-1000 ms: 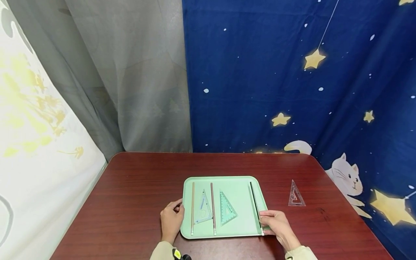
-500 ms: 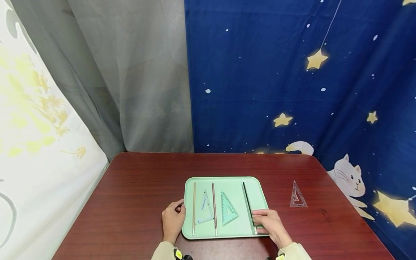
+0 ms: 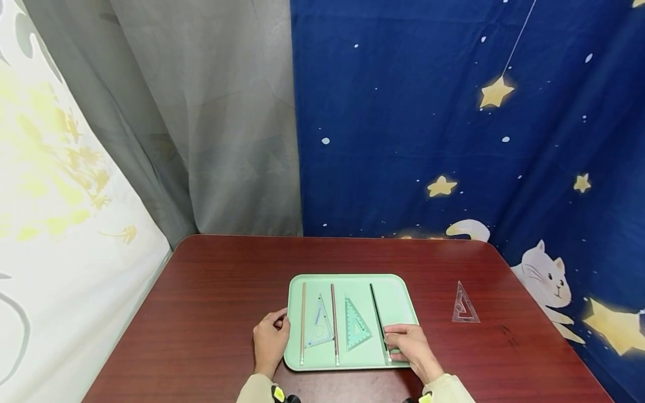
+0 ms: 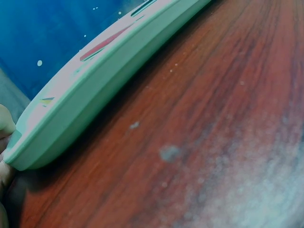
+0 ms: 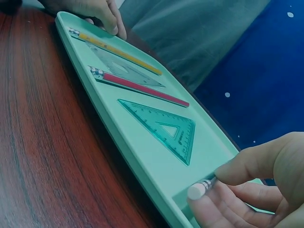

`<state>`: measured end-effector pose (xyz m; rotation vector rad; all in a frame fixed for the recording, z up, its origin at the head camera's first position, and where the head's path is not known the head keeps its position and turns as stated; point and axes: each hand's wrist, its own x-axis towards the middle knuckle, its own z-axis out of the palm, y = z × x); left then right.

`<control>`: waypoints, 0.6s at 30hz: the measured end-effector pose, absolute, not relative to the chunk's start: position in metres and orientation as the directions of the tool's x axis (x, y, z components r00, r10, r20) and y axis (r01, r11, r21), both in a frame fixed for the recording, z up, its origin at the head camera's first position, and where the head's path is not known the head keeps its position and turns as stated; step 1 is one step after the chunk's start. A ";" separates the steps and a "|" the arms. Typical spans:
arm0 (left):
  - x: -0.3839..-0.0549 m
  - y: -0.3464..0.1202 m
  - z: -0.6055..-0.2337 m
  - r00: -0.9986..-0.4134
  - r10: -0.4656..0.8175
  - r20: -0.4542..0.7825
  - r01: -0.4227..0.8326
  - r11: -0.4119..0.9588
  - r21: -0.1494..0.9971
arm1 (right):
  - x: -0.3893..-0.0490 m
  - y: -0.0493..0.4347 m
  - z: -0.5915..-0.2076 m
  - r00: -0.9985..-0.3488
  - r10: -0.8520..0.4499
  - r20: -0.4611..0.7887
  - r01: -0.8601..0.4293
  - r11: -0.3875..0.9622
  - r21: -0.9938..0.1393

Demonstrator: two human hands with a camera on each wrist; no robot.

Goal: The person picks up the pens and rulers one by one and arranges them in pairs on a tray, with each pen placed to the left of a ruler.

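Observation:
My left hand (image 3: 270, 341) grips the left rim of a light green tray (image 3: 398, 302); in the left wrist view its fingers (image 4: 5, 121) lie above and below the tray's corner. My right hand (image 3: 413, 347) pinches a black pencil (image 3: 375, 305) near its white eraser (image 5: 195, 191), over the right part of the tray. Left of it in the tray lie a green set square (image 5: 152, 121), a red pencil (image 5: 142, 89), a clear set square (image 3: 311, 340) and a yellow pencil (image 5: 118, 51). The pencils run roughly front to back.
Another clear set square (image 3: 466, 320) lies on the dark red wooden table (image 3: 216, 296), right of the tray. A grey curtain (image 3: 242, 140) and a blue starry curtain (image 3: 383, 140) hang behind the table; a white cloth (image 3: 60, 280) hangs at the left.
My right hand has moved left with the black pencil, from the tray's right edge towards the green set square. The left hand stays at the tray's left rim.

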<state>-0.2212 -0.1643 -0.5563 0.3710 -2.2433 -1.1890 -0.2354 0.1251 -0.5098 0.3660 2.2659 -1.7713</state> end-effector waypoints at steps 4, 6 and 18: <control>-0.222 -0.164 -0.557 -0.805 -0.482 0.345 0.013 0.567 0.823 | -0.236 0.123 -0.510 -0.942 0.041 -0.334 0.334 0.232 -0.913; -0.222 -0.164 -0.557 -0.806 -0.483 0.342 0.009 0.568 0.823 | -0.236 0.122 -0.511 -0.942 0.043 -0.332 0.333 0.230 -0.915; -0.222 -0.164 -0.558 -0.804 -0.480 0.351 0.013 0.575 0.818 | -0.235 0.115 -0.511 -0.948 0.072 -0.310 0.318 0.276 -0.907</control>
